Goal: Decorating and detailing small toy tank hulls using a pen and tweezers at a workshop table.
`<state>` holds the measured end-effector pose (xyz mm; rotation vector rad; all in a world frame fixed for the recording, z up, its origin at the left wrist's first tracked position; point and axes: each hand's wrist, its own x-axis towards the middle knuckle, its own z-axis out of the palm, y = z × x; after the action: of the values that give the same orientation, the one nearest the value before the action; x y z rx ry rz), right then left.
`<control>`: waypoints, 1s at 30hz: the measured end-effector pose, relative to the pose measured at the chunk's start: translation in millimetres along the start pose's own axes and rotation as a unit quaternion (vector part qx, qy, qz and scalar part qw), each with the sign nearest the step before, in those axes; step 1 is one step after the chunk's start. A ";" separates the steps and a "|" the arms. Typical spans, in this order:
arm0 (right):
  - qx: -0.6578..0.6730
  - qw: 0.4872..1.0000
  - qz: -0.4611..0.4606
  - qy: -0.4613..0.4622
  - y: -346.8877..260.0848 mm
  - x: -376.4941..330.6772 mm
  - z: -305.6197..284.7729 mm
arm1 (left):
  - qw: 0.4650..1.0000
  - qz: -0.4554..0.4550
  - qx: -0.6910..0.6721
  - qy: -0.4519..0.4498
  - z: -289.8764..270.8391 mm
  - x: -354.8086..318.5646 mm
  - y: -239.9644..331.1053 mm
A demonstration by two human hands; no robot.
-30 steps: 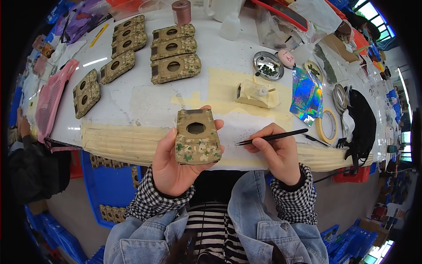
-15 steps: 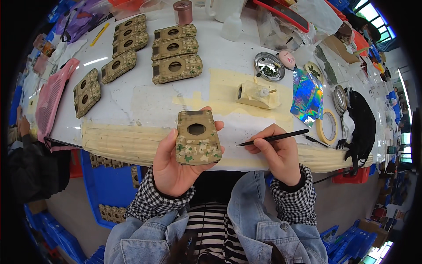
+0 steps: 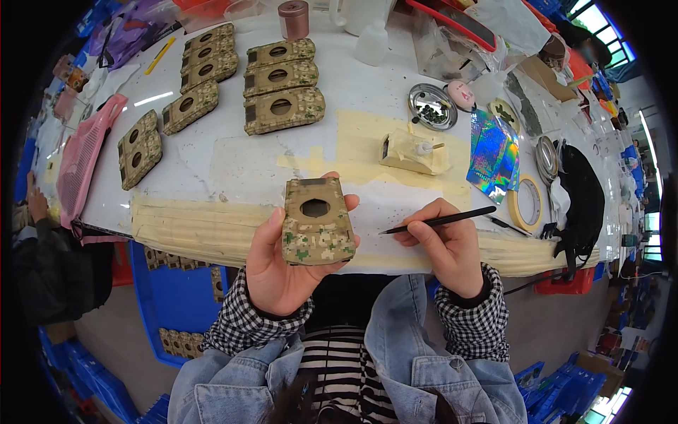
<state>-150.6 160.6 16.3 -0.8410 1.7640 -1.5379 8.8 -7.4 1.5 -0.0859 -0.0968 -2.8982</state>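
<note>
Curled around both sides of a camouflage shell (image 3: 318,237), the left hand (image 3: 282,279) holds it firmly, tilted to show its round hole, above the table's front edge. Pinched between the thumb and fingers of the right hand (image 3: 446,247) are black tweezers (image 3: 455,218), their tips just right of the shell and apart from it; whether those tips meet is too small to tell.

Around this spreads a busy workroom with a grey floor (image 3: 537,314), bright windows (image 3: 600,32) at the upper right and blue crates (image 3: 568,396) low down. At the left edge a co-worker's hand (image 3: 37,205) rests by the table (image 3: 187,169), whose white top is edged along the front with cream tape (image 3: 198,226). Below that edge sits a blue tray (image 3: 176,304) bearing more shells.

On the top, a pink perforated basket (image 3: 92,162) leans left and a black bag (image 3: 590,201) slumps right. Matching shells (image 3: 300,116) stand in rows behind the left hand. Smaller still: a tape-wrapped block (image 3: 413,157), shiny holographic sheets (image 3: 493,159), a tape roll (image 3: 515,208), and a round metal dish (image 3: 412,116) holding tiny dark-green pieces (image 3: 431,113).
</note>
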 end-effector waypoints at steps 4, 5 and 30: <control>-0.005 1.000 -0.002 -0.001 1.0 -0.1 -0.7 | 0.999 0.004 -0.033 -0.018 -2.7 0.2 -1.6; -0.005 1.000 -0.002 -0.001 0.9 0.0 -0.8 | 0.999 0.004 -0.035 -0.018 -2.6 0.2 -1.8; 0.019 1.000 -0.007 -0.011 1.8 0.2 -1.6 | 1.000 -0.001 -0.003 0.006 0.2 -0.4 -0.6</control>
<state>-152.1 161.6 14.6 -0.8509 1.7110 -1.5604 9.0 -6.6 1.6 -0.0687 -0.0849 -2.9014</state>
